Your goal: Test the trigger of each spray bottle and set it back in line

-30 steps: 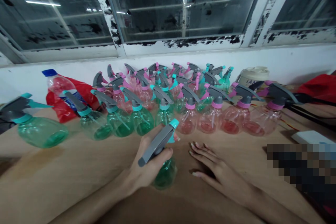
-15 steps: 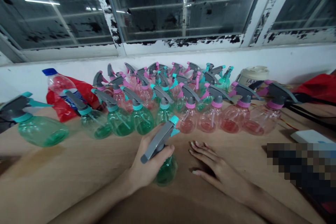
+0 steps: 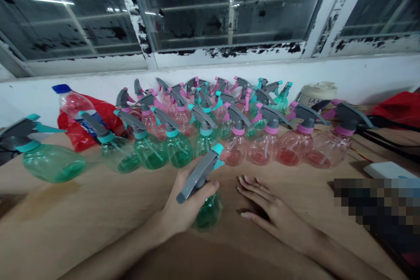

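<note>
Light wood showed across the counter [image 3: 108, 201], which stretched back to a white wall [image 3: 367, 72]. Nearest, around the middle of the near side, a green spray bottle [image 3: 210, 214] sat within the left hand [image 3: 185, 208], whose fingers and thumb were wrapped around it below the grey spray head [image 3: 198, 177]. It looked roughly upright, its head slanting so that the teal tip aimed toward the far edge and slightly right; whether its base touched the counter could not be told. Right of it, close but apart, the right hand [image 3: 269, 208] lay palm down, fingers a little spread, gripping nothing.

Beyond both, a row stood across the way to the far edge: four green bottles [image 3: 175, 153] just past the left hand, then four pink bottles [image 3: 290, 153] toward the right edge. Another green bottle [image 3: 54, 164] stood near the left edge. Farther back, more spray bottles [image 3: 181, 120] crowded between a red bag [image 3: 80, 142] and a white tub [image 3: 318, 92].
</note>
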`<action>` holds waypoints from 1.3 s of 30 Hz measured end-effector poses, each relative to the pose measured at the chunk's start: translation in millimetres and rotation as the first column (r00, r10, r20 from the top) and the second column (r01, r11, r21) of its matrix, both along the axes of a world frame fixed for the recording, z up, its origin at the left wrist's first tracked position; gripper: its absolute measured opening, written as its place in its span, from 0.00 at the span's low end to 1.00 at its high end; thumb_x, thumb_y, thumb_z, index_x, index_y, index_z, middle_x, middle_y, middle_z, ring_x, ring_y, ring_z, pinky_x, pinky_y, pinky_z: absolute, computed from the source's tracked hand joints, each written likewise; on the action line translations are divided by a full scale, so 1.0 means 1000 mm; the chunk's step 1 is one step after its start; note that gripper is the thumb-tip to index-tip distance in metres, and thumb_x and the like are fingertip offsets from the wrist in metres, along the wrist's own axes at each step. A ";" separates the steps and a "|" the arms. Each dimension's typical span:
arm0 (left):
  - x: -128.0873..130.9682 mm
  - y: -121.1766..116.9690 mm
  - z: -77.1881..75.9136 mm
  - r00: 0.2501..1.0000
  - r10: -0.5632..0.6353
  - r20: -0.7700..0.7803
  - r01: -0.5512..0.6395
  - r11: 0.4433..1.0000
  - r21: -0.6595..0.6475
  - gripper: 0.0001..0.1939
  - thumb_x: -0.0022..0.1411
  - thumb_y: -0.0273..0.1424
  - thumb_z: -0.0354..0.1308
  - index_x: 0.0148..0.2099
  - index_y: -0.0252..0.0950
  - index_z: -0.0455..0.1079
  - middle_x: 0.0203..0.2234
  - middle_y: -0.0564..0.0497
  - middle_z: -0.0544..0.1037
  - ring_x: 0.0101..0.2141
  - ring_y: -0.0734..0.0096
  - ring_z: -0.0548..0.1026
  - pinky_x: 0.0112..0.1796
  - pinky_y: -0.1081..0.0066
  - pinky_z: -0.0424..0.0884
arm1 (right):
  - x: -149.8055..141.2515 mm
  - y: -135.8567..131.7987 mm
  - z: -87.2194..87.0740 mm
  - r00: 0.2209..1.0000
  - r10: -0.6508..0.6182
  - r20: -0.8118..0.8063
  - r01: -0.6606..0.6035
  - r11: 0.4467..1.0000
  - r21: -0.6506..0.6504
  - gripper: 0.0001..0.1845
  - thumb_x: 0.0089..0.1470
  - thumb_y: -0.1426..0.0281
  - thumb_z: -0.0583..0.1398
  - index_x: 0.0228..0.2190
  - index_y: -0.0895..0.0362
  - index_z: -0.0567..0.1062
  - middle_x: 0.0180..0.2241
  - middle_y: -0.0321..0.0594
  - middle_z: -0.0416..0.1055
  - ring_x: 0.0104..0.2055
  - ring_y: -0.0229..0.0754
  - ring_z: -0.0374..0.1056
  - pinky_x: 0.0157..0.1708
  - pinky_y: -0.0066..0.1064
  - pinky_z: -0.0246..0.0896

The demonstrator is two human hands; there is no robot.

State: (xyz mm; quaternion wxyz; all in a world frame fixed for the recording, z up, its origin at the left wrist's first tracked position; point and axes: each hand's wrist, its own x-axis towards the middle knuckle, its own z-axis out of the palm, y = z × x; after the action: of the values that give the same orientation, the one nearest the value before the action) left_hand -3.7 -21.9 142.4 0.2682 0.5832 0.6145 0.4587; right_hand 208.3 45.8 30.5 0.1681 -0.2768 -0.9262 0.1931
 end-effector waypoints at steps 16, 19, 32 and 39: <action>-0.001 0.000 0.005 0.999 -0.026 -0.037 0.027 0.999 0.018 0.05 0.48 0.26 0.52 0.30 0.40 0.64 0.18 0.59 0.60 0.21 0.73 0.59 0.24 0.73 0.60 | -0.001 0.000 0.002 1.000 0.001 0.004 -0.001 1.000 -0.018 0.28 0.58 0.57 0.52 0.58 0.49 0.55 0.61 0.35 0.52 0.62 0.44 0.47 0.61 0.45 0.43; 0.000 0.000 0.004 0.999 0.007 -0.042 -0.006 1.000 0.022 0.08 0.49 0.28 0.52 0.34 0.41 0.66 0.18 0.59 0.62 0.21 0.73 0.59 0.23 0.73 0.60 | -0.001 0.000 0.002 1.000 0.002 -0.016 -0.003 1.000 -0.016 0.28 0.57 0.57 0.52 0.58 0.49 0.56 0.60 0.36 0.53 0.62 0.44 0.48 0.60 0.46 0.44; -0.002 0.000 -0.005 1.000 -0.003 -0.015 0.003 0.999 0.048 0.13 0.51 0.28 0.54 0.41 0.39 0.69 0.30 0.53 0.75 0.29 0.69 0.71 0.31 0.70 0.68 | 0.000 0.000 0.000 1.000 0.000 0.024 0.001 1.000 -0.005 0.29 0.58 0.57 0.51 0.58 0.49 0.55 0.61 0.34 0.52 0.63 0.43 0.46 0.61 0.44 0.43; -0.003 0.000 -0.004 0.998 -0.027 0.048 0.026 0.999 0.026 0.17 0.51 0.25 0.55 0.45 0.41 0.68 0.34 0.53 0.78 0.37 0.67 0.75 0.38 0.70 0.70 | -0.001 -0.001 0.002 1.000 -0.009 0.027 0.009 1.000 0.004 0.28 0.58 0.57 0.51 0.58 0.49 0.56 0.61 0.35 0.52 0.62 0.43 0.47 0.61 0.44 0.43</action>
State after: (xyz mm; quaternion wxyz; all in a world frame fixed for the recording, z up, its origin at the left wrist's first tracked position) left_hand -6.2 -21.7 138.0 0.2817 0.5833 0.5942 0.4768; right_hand 207.8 45.2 32.0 0.1568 -0.2831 -0.9276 0.1868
